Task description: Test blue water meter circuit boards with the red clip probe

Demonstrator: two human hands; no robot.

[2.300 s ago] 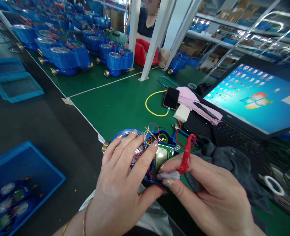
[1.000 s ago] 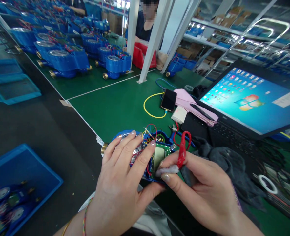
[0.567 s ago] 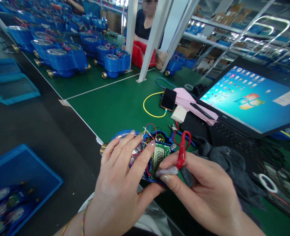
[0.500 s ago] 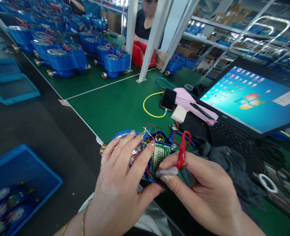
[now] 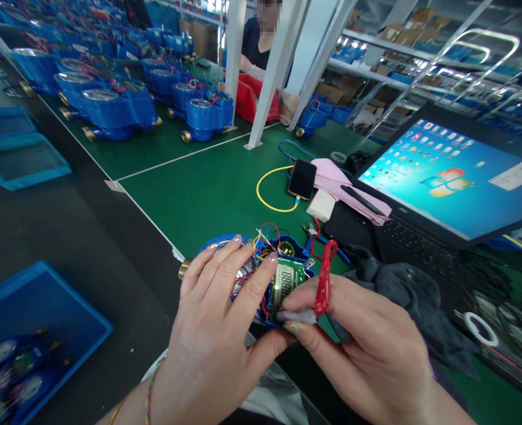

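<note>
Digits have now come up on the display, which suggests power, the blue meter lying under the clamped left hand, while the right hand pinches the grey-wrapped lead beside it

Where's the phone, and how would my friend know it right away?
Find the big open laptop with the bright blue screen. Just left of it lies a pink cloth, and the phone is at the cloth's left end. It's the shiny black rectangle with a yellow cable plugged in, unlike the white block beside it.
</note>
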